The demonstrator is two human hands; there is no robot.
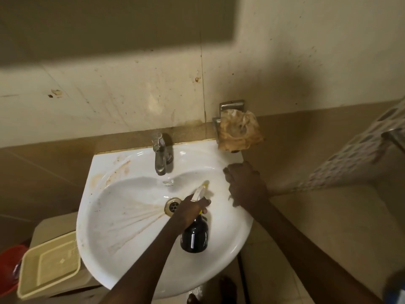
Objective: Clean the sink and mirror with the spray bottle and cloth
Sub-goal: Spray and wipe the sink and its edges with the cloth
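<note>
Two bare forearms are reaching up from the bottom edge over a white sink [105,255]. At the picture's centre, the left hand [190,210] is curling its fingers round the neck of a spray bottle [194,235], whose black body is hanging toward 6 o'clock and whose pale nozzle is pointing toward 1 o'clock, over the basin just beside the drain [173,206]. Toward 3 o'clock of it, the right hand [245,186] is lying knuckles up on the sink's right rim, fingers bent over a greyish cloth [232,199] that is showing only as blurred edges beneath the hand. Brown streaks are fanning out from the drain toward 8 o'clock, and stains are marking the rim at 10 o'clock. A metal tap [160,153] is standing at 12 o'clock on the rim. At 1 o'clock a grimy soap dish [238,128] is sitting on a wall bracket. At 8 o'clock a yellowish plastic tray [49,265] is lying beside the sink.
</note>
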